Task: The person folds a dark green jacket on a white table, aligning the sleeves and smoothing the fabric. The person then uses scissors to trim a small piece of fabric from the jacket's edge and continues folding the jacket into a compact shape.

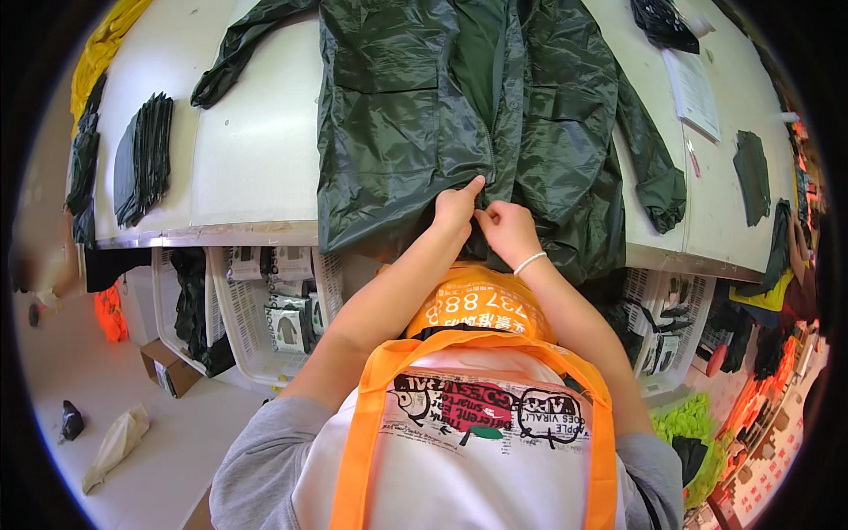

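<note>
A shiny dark green rain jacket point(389, 132) lies spread on the white table, its hem hanging over the near edge. Its front zipper point(488, 146) is parted at the upper part, and the two sides come together near my hands. My left hand point(455, 208) is closed on the jacket's front edge by the zipper's lower end, thumb pointing up along it. Just to its right, my right hand point(510, 231) pinches the hem at the bottom of the front opening. Whatever small zipper part lies between the fingertips is hidden.
Folded dark pieces point(144, 159) are stacked at the table's left; another folded piece point(752, 177) lies at the right. Papers point(692, 93) and a pen point(692, 159) rest nearby. White plastic baskets point(231, 322) with packaged garments stand under the table edge. A cardboard box point(170, 369) sits on the floor.
</note>
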Available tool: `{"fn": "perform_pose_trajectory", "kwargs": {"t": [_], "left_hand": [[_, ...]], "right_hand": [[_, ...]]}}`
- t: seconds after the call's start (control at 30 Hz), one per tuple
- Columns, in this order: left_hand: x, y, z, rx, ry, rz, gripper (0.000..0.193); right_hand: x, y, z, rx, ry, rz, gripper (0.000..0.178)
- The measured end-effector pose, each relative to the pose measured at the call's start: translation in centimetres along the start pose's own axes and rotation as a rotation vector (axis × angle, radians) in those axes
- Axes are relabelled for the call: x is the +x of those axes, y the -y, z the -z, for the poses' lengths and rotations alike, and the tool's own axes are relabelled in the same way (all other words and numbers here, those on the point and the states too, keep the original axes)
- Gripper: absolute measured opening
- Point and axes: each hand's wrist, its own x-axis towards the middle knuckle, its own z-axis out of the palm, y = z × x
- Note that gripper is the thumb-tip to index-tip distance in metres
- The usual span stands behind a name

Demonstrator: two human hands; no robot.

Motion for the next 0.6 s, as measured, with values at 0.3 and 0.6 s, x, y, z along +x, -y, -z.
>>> {"fn": "perform_pose_trajectory", "kwargs": {"t": [0.3, 0.6], "left_hand": [[-1.5, -0.9, -0.7, -0.217, 0.176, 0.022, 0.028], [-2.0, -1.5, 0.8, -0.270, 0.275, 0.086, 0.024]], "right_hand": [[0.3, -2.8, 0.0, 1.148, 0.209, -0.733, 0.011], [-0.6, -1.9, -0.4, 1.414, 0.044, -0.700, 0.009]]}}
